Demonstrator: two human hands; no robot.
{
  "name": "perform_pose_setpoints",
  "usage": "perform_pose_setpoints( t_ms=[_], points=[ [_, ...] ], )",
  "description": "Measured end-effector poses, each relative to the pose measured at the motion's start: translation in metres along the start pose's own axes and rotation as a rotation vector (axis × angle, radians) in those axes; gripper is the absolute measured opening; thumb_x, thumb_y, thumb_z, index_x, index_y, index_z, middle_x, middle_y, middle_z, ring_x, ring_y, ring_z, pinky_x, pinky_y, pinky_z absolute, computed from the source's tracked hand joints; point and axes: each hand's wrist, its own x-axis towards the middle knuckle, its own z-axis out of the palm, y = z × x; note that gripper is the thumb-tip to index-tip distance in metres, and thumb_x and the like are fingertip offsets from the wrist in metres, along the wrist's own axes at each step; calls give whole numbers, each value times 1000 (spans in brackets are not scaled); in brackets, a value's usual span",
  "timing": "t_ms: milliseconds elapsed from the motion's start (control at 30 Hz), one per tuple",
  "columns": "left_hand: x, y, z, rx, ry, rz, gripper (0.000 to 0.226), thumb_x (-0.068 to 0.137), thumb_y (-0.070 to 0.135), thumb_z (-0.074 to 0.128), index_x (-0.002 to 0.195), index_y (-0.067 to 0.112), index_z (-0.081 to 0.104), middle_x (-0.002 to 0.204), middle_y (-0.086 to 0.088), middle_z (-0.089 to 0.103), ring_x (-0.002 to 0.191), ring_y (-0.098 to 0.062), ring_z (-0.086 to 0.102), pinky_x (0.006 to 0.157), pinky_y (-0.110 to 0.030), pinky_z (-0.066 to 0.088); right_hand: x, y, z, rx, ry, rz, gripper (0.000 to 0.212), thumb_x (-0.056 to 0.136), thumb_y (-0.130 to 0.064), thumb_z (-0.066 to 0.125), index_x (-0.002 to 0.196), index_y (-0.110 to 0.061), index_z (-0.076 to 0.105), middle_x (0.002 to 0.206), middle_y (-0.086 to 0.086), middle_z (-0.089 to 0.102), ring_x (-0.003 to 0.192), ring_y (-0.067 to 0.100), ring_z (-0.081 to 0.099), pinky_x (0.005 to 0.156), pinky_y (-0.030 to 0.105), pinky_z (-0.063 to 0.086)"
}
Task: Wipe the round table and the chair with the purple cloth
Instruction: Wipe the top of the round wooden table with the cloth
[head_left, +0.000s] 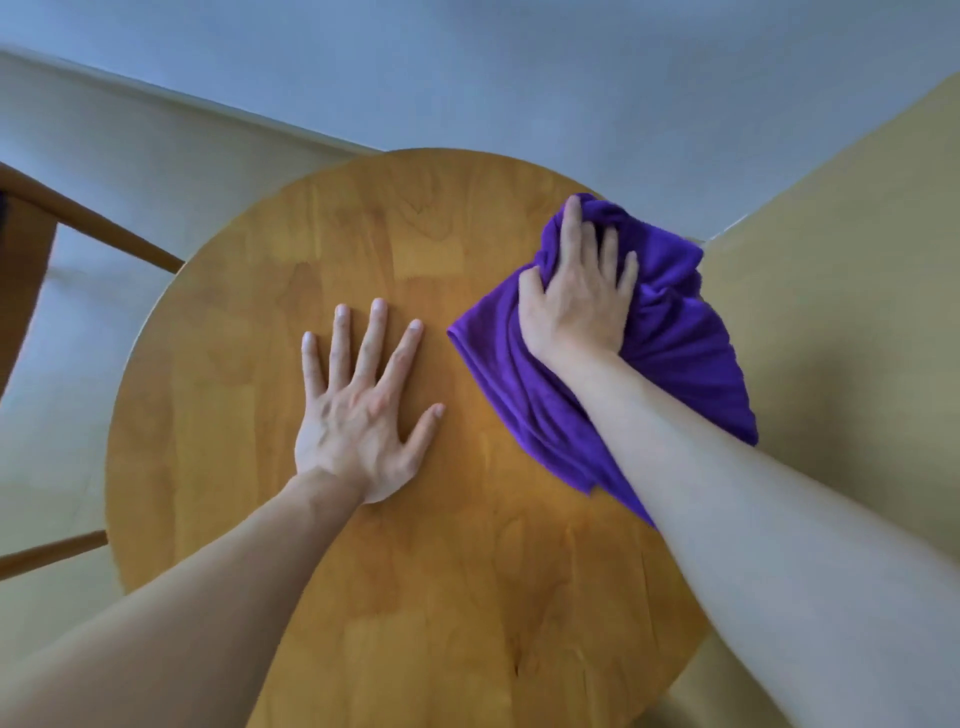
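Round wooden table (415, 234), left hand (358, 415) flat and open on top, right hand (576, 301) clamped on bunched purple cloth (675, 353) at far right edge.

A plain room in a home, seen from my head camera.

I see 1 small round honey-coloured wooden table (395, 249) pushed into a corner where a pale grey-blue painted wall (467, 78) meets a cream-yellow wall (857, 312). At the left edge, the curved brown wooden chair frame (98, 223) stands just beside it, over a pale smooth floor (57, 415). Simple domestic furniture and bare painted walls suggest a dining nook or living space.
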Motion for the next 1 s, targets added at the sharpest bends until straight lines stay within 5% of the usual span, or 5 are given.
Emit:
perform_pose_setpoints(
  t_ms=[367, 533, 667, 833, 1000],
  points=[
    [2, 0, 0, -95, 56, -74, 72, 96, 55, 36, 161, 30, 19, 171, 7, 7, 157, -21, -7, 126, -53, 1, -29, 21, -11, -68, -281, -782, 87, 81, -39, 42, 163, -23, 19, 160, -1, 41, 152, 29, 27, 127, 48, 9],
    [2, 2, 4, 8, 20, -45, 76, 96, 51, 33, 163, 22, 14, 171, -2, 2, 156, -29, -10, 124, -58, -3, 35, 53, -26, -17, -103, -226, 82, 84, -40, 38, 162, -24, 18, 161, 0, 37, 152, 31, 25, 124, 57, 4],
    [2, 2, 2, -6, 27, -48, 74, 95, 48, 34, 162, 22, 15, 171, 0, 3, 157, -28, -8, 124, -57, -2, 32, -23, -5, 93, 17, 180, 80, 87, -39, 34, 163, -21, 17, 162, -2, 35, 153, 28, 22, 123, 60, 5],
    [2, 2, -3, -82, 14, -61, 72, 93, 42, 38, 160, 22, 21, 171, 2, 7, 157, -25, -7, 125, -56, 3, -48, -68, 16, 62, -236, -604, 79, 87, -41, 30, 163, -23, 18, 162, -3, 37, 153, 26, 24, 126, 52, 5],
    [2, 3, -5, -94, 12, -60, 76, 90, 40, 41, 161, 22, 22, 171, 2, 8, 157, -26, -5, 125, -57, 5, 7, 5, -12, -92, -261, -768, 87, 83, -46, 44, 163, -22, 21, 156, 4, 45, 148, 32, 32, 126, 48, 12]
  ],
)
